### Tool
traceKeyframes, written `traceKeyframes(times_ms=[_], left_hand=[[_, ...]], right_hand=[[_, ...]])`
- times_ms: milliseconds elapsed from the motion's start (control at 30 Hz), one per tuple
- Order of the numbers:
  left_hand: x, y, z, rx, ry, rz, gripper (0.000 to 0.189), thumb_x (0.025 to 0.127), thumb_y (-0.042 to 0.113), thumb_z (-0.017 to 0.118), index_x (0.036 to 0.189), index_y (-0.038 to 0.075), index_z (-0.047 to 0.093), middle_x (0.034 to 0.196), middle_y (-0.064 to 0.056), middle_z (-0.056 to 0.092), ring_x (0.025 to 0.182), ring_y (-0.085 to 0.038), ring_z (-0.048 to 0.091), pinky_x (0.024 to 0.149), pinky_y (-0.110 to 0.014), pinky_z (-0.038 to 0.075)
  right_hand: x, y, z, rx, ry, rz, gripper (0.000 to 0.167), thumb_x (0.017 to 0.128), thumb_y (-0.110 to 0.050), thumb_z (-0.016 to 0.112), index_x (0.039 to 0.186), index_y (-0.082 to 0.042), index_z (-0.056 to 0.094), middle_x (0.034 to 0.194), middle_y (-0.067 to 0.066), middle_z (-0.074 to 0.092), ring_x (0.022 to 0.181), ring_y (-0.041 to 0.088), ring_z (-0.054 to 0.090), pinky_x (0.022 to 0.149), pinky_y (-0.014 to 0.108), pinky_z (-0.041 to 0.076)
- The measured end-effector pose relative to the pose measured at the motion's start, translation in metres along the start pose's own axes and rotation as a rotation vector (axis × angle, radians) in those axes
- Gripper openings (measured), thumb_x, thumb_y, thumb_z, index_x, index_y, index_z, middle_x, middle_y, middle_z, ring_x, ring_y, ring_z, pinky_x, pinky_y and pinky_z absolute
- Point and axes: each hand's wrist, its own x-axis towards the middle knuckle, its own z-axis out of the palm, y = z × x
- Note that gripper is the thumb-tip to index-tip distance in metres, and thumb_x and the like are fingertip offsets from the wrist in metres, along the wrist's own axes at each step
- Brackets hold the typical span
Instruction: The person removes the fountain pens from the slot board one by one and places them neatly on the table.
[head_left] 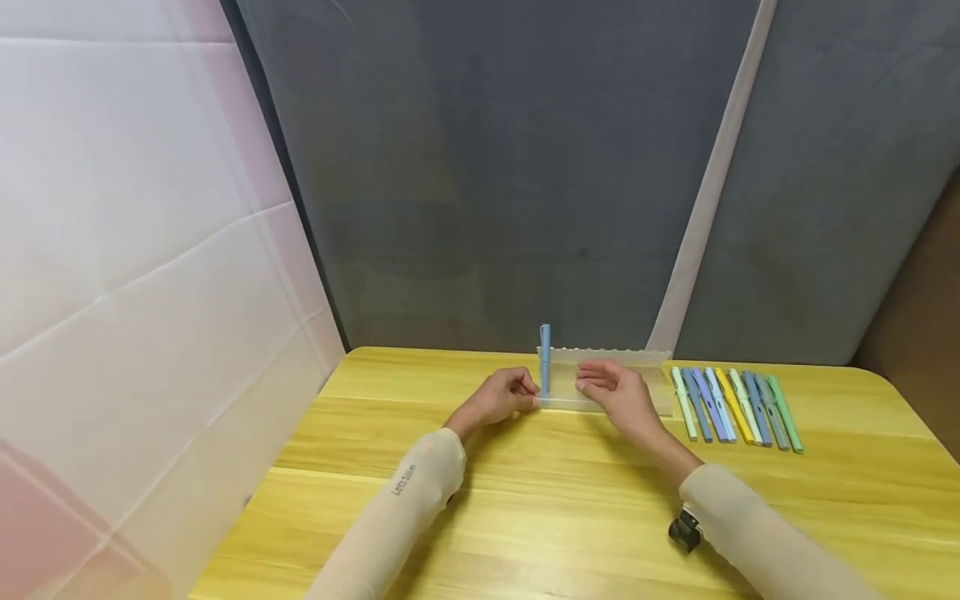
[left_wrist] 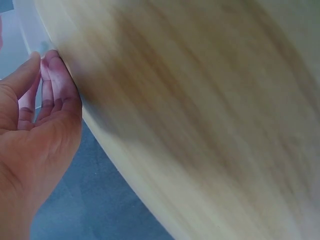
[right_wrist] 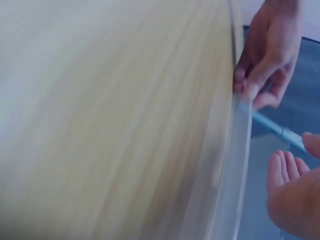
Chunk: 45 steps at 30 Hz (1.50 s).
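A clear plastic pen stand [head_left: 637, 379] with a scalloped back edge sits near the table's far edge. One blue pen [head_left: 545, 358] stands upright in it at the left end. My left hand [head_left: 506, 396] pinches the front left corner of the stand, thumb against fingertips; the left wrist view shows this grip from behind. Over the stand's middle, to the right of the blue pen, is my right hand [head_left: 615, 392], its fingers loosely bent and holding nothing. In the right wrist view the right hand's fingers [right_wrist: 287, 167] are apart from the pen.
Several capped pens [head_left: 720, 406] in green, blue, purple and yellow lie side by side to the right of the stand. The wooden table [head_left: 555, 508] ends at a grey panel [head_left: 487, 183] behind. A white cloth wall [head_left: 142, 183] is on the left.
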Motion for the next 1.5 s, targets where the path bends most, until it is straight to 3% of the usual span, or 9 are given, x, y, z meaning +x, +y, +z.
traceKeyframes(times_ms=[167,300,633,800,1000,1300,1500], left_hand=[[0.000,0.001,0.003,0.010,-0.006,-0.022,0.010,0.096,0.000,0.073,0.103,-0.002,0.067,0.091,-0.008,0.067,0.078,-0.012,0.055,0.067,-0.022,0.047],[-0.001,0.002,0.002,0.016,0.004,-0.027,0.010,0.096,0.000,0.073,0.103,-0.002,0.067,0.090,-0.007,0.067,0.078,-0.012,0.055,0.066,-0.022,0.046],[0.000,0.000,0.001,0.022,0.005,-0.008,0.010,0.096,0.003,0.074,0.102,-0.001,0.067,0.090,-0.008,0.068,0.078,-0.011,0.055,0.066,-0.022,0.046],[0.000,0.001,0.002,0.025,0.003,-0.023,0.009,0.096,0.003,0.073,0.102,0.001,0.067,0.090,-0.007,0.067,0.077,-0.012,0.054,0.066,-0.023,0.045],[-0.001,0.002,0.001,0.018,0.008,-0.027,0.009,0.096,0.001,0.073,0.101,0.001,0.066,0.089,-0.007,0.067,0.076,-0.013,0.054,0.065,-0.023,0.045],[0.000,0.004,0.001,0.022,0.011,-0.016,0.009,0.096,0.002,0.073,0.102,0.000,0.067,0.090,-0.007,0.066,0.074,-0.013,0.053,0.064,-0.023,0.045],[-0.001,0.000,0.002,0.021,0.020,-0.007,0.011,0.096,0.002,0.074,0.103,-0.002,0.067,0.090,-0.008,0.067,0.073,-0.012,0.052,0.062,-0.022,0.045]], right_hand=[[0.009,0.000,0.022,0.118,-0.006,0.067,0.038,0.101,-0.007,0.070,0.136,0.008,0.064,0.133,0.030,0.070,0.122,0.033,0.071,0.091,0.013,0.054],[0.021,0.003,0.034,0.130,0.027,0.114,0.038,0.101,-0.010,0.070,0.135,0.007,0.066,0.130,0.026,0.072,0.120,0.028,0.073,0.089,0.013,0.055],[0.041,0.002,0.048,0.044,0.066,0.177,0.031,0.097,-0.015,0.076,0.125,0.000,0.075,0.120,0.020,0.078,0.109,0.028,0.076,0.092,0.034,0.061],[0.044,-0.002,0.051,-0.032,0.065,0.198,0.027,0.096,-0.015,0.077,0.118,0.001,0.077,0.114,0.018,0.080,0.095,0.024,0.078,0.085,0.033,0.061],[0.046,0.000,0.055,-0.033,0.088,0.203,0.024,0.097,-0.015,0.076,0.115,0.000,0.078,0.109,0.018,0.080,0.087,0.022,0.079,0.081,0.034,0.063],[0.043,-0.004,0.039,0.135,0.135,0.106,0.027,0.098,-0.011,0.076,0.121,0.004,0.075,0.115,0.022,0.078,0.091,0.016,0.079,0.092,0.044,0.062],[0.034,-0.011,0.013,0.148,0.064,0.082,0.033,0.099,-0.014,0.076,0.125,0.006,0.072,0.116,0.019,0.079,0.089,0.009,0.078,0.095,0.047,0.060]])
